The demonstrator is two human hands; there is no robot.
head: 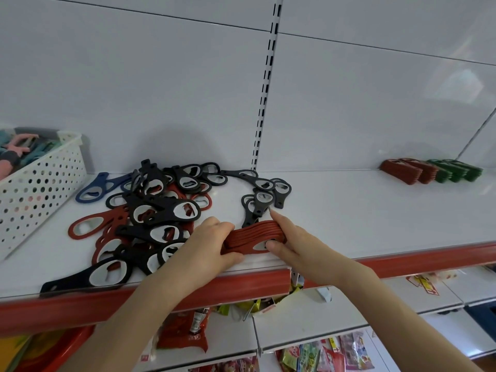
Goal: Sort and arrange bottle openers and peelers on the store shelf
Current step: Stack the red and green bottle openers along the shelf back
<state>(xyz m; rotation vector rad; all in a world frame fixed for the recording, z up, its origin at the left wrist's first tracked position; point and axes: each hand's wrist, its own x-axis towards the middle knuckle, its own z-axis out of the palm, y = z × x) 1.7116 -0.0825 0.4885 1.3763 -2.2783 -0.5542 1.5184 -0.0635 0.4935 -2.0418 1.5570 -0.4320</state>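
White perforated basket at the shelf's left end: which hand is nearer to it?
Left. The left hand holds the red opener stack at its left end, right of the basket; the right hand pinches the stack's right end, farther away.

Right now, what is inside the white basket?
Pink and teal items, likely peelers, poke above the basket rim. Its perforated wall covers the rest, so their count is unknown.

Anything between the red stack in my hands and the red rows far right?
Nothing visible: bare shelf lies between the red stack and the red rows. Black openers sit behind the stack, off that line.
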